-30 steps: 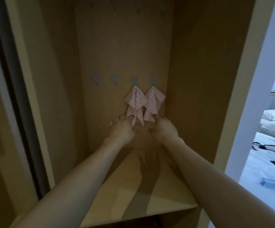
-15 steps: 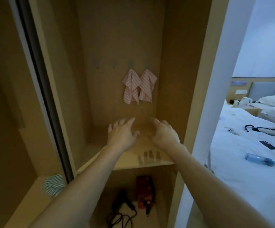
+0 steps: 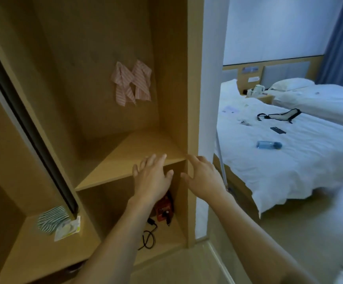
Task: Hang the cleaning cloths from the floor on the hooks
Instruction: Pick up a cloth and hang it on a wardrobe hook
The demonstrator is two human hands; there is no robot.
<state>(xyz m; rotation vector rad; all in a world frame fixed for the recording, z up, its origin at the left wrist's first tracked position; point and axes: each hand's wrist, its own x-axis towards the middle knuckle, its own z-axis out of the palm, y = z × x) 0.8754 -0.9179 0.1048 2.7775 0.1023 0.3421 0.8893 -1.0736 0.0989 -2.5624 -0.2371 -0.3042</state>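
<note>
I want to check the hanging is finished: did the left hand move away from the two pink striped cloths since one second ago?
Yes. The left hand was touching the pink striped cloths; now it is down by the shelf edge, well below them.

Dim, warm wardrobe (image 3: 166, 58) interior, brighter bluish daylight at right, wide-angle bending, soft blur.

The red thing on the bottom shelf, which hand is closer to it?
Left. The left hand hangs right above the red boxy device on the lower shelf, partly covering it in this view. The right hand is off to its right, in front of the wardrobe's side panel.
</note>
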